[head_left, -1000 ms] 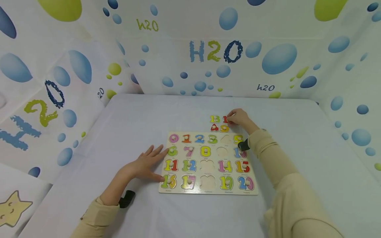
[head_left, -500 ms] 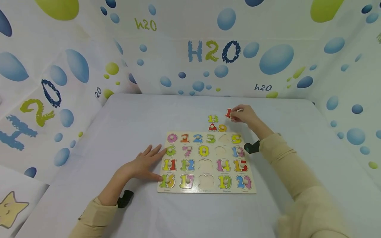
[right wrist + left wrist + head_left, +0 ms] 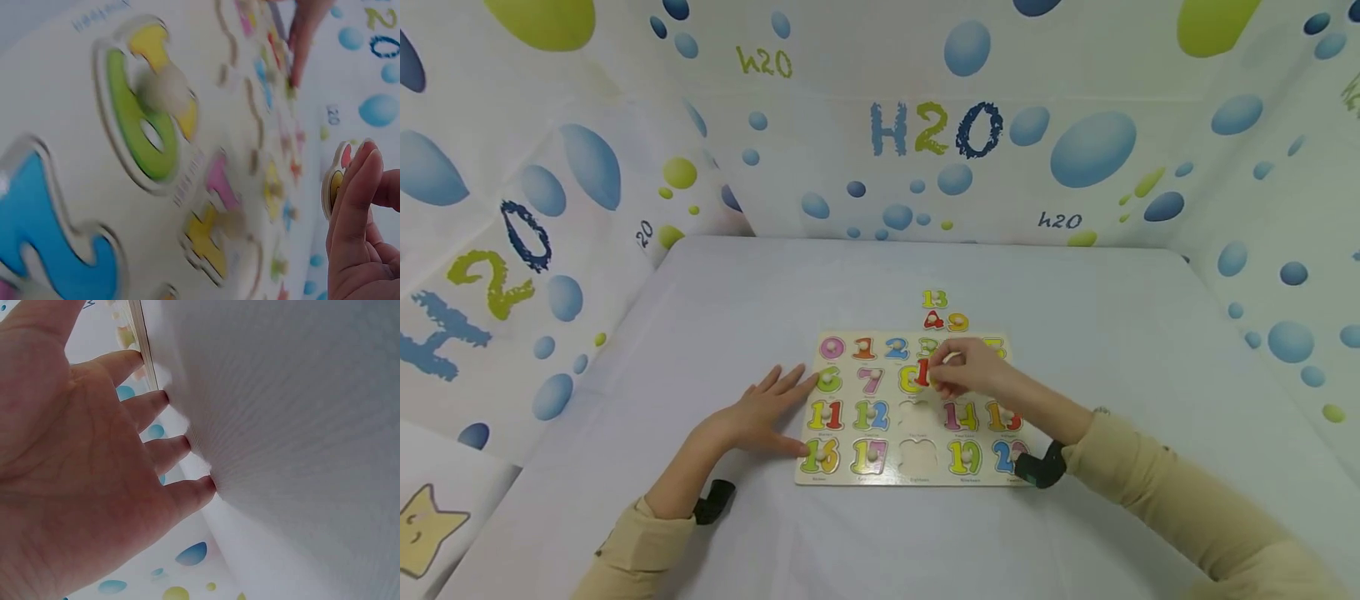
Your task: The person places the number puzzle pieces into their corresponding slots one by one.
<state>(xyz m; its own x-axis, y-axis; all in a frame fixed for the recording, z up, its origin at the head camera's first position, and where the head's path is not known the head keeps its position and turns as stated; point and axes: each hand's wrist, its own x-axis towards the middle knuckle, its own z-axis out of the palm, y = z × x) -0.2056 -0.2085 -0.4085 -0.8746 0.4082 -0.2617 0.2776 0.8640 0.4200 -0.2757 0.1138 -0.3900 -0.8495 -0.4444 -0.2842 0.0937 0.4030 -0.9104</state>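
Note:
A wooden number puzzle board (image 3: 865,481) lies flat on the table, with knobbed number pieces in most of its recesses. Bare recesses show in the third column, including one in the bottom row (image 3: 918,458). My left hand (image 3: 752,421) has its fingers spread, thumb and fingertips touching the board's left edge; the left wrist view shows its palm (image 3: 81,469) and fingertips by that edge. Above the board's middle, my right hand (image 3: 972,367) pinches a number puzzle piece (image 3: 922,373) with a red 1. Its yellow part (image 3: 336,184) shows in the right wrist view, the rest hidden by fingers.
Beyond the board's far edge lie loose pieces: a yellow-green 13 (image 3: 935,298), a red 4 (image 3: 933,320) and an orange-yellow 9 (image 3: 957,322). A white cloth covers the table (image 3: 760,292). Printed curtains (image 3: 820,133) hang at the back and sides.
My right hand has picked up the red 1 piece from beyond the board, lifted it, and brought it toward me over the board. My left hand has stayed at the left edge.

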